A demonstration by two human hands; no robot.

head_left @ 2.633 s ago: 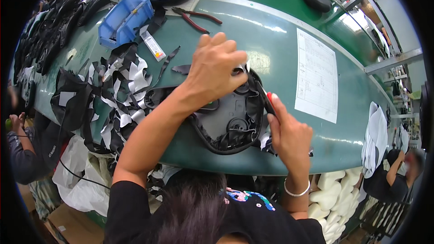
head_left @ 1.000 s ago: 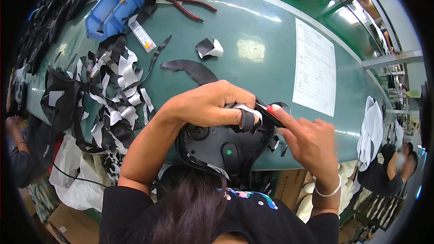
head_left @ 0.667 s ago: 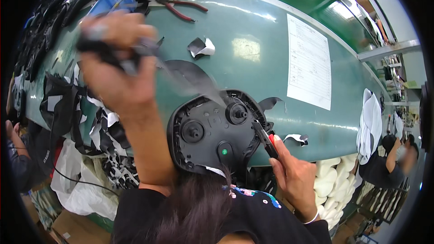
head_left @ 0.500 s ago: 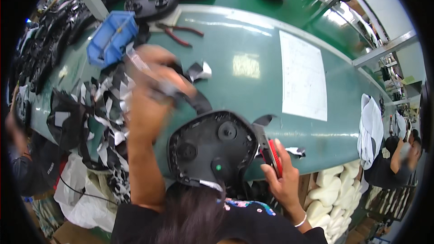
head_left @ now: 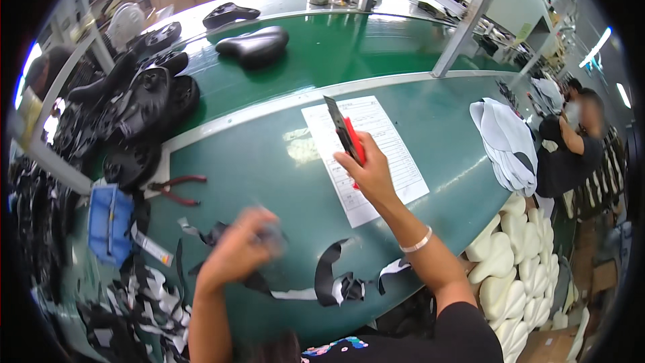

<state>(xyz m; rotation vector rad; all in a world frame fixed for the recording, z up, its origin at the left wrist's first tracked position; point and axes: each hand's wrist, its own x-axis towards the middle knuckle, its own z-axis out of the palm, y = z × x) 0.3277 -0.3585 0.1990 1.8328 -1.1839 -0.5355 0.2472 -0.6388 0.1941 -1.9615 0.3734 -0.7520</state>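
My right hand [head_left: 368,169] is closed around a red and black utility knife [head_left: 351,140], its blade pointing up and away over a printed sheet of paper [head_left: 400,168]. Motion smears my left hand [head_left: 242,249], raised above the near left part of the table. A greyish blur shows at its fingertips; I cannot make out what it is. Beneath and beside that hand lie curled black and white trimmed strips [head_left: 329,272]. Red-handled pliers [head_left: 180,188] rest farther left, beside a blue plastic bin [head_left: 111,225].
Black bicycle saddles [head_left: 144,104] are heaped at the far left. A single glossy saddle [head_left: 259,47] sits on the green surface beyond the table's raised edge. Scraps [head_left: 158,299] pile up at near left. Grey-white covers [head_left: 504,144] and cream foam pads [head_left: 514,255] are at right, near another person [head_left: 574,148].
The view has swung, shifting the scene. The black saddle shell that was in front of me is out of sight. My right hand has carried the knife forward over the paper; my left hand has moved too.
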